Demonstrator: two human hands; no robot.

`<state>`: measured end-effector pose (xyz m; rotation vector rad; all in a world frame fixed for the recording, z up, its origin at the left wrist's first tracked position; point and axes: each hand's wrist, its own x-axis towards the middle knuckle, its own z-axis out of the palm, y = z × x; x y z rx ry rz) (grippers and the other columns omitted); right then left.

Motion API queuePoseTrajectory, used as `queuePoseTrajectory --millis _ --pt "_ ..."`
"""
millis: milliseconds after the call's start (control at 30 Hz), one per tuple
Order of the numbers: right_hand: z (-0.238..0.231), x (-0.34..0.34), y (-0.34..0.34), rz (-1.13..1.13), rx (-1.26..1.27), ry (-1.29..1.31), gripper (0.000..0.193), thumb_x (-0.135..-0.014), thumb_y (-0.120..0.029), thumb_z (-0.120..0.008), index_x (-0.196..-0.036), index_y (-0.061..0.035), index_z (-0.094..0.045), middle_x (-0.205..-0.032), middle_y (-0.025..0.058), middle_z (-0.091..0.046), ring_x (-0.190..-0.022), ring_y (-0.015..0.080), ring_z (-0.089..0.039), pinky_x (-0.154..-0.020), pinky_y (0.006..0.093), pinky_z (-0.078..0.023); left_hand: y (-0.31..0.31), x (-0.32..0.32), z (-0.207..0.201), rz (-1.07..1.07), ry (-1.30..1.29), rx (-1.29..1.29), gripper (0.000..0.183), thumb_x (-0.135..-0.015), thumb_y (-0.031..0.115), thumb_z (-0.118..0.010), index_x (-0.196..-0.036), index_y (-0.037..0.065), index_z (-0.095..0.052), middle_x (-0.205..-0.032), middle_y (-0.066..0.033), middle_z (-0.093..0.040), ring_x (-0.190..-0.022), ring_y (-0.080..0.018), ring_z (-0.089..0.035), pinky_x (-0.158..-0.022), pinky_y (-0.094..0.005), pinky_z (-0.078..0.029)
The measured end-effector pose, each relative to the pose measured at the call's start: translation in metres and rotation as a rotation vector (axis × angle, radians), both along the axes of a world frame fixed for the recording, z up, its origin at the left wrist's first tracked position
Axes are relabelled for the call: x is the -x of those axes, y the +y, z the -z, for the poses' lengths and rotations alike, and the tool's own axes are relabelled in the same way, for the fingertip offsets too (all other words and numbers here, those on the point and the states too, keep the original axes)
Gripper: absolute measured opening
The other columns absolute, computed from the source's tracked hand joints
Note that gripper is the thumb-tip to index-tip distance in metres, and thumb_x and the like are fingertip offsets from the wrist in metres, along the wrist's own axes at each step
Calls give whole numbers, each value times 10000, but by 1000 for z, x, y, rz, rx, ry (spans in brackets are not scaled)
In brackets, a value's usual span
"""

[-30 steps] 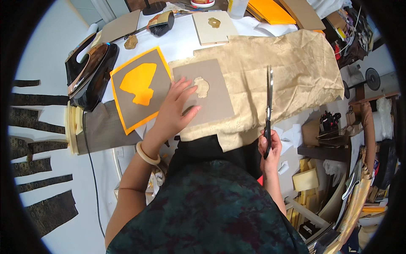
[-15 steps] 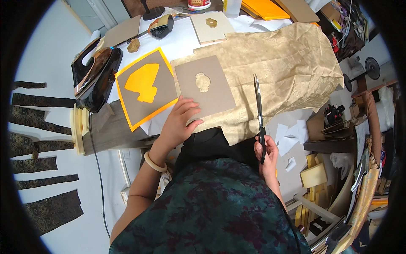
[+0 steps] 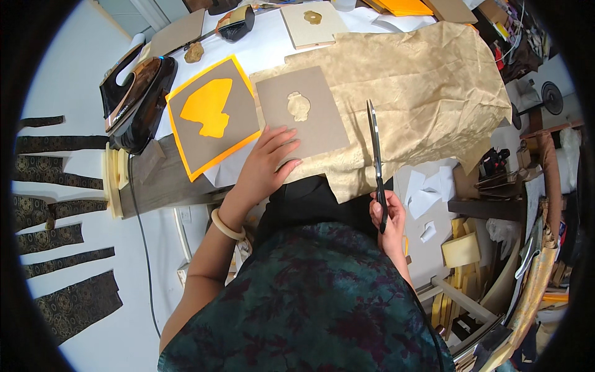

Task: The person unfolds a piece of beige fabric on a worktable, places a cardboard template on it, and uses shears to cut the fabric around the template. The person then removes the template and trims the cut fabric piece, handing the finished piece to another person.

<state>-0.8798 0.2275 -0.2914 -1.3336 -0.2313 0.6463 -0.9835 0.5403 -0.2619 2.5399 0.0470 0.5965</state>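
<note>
My left hand lies with fingers spread on the lower left edge of a grey-brown board that has a small vase-like cutout. Gold cloth is spread beneath the board and shows through the cutout. Its front edge hangs over the table's edge near my lap. In my right hand is a pair of black-handled scissors, pointing away from me over the cloth. The blades look closed together and touch no cut edge. Left of the board is another grey board with orange cloth at its rim and in its large cutout.
A black iron stands at the left end of the table, its cord hanging down. Behind are a brown lump, a brush-like tool and a cream panel. Patterned dark strips hang at left; wood offcuts crowd the right.
The view has shifted slightly. My left hand stays on the board and the scissors stay in my right hand, their angle tipped a little to the left.
</note>
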Motion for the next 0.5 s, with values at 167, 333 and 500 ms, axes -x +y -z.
queuePoseTrajectory --millis 167,333,500 --pt "-2 -2 0 -13 5 22 296 -967 -229 -754 -1138 -31 -617 -768 -76 -518 -638 20 -423 -568 203 -281 2 0 -1 -9 64 -32 316 -910 147 -759 -1211 77 -690 -1395 -84 -633 -1388 -346 -506 -1229 -575 -329" --pt "-8 0 2 -13 5 25 299 -964 -239 -759 -1132 -35 -618 -773 -74 -525 -634 18 -422 -561 205 -277 5 1 -1 -10 79 -32 286 -919 133 -745 -1197 81 -698 -1387 -85 -644 -1409 -347 -494 -1226 -573 -336" --pt "-4 3 1 -31 -1 22 297 -972 -243 -751 -1132 -31 -618 -756 -77 -520 -616 14 -412 -545 206 -267 5 2 1 1 58 2 262 -928 107 -730 -1186 72 -704 -1377 -91 -653 -1407 -355 -504 -1221 -553 -354"
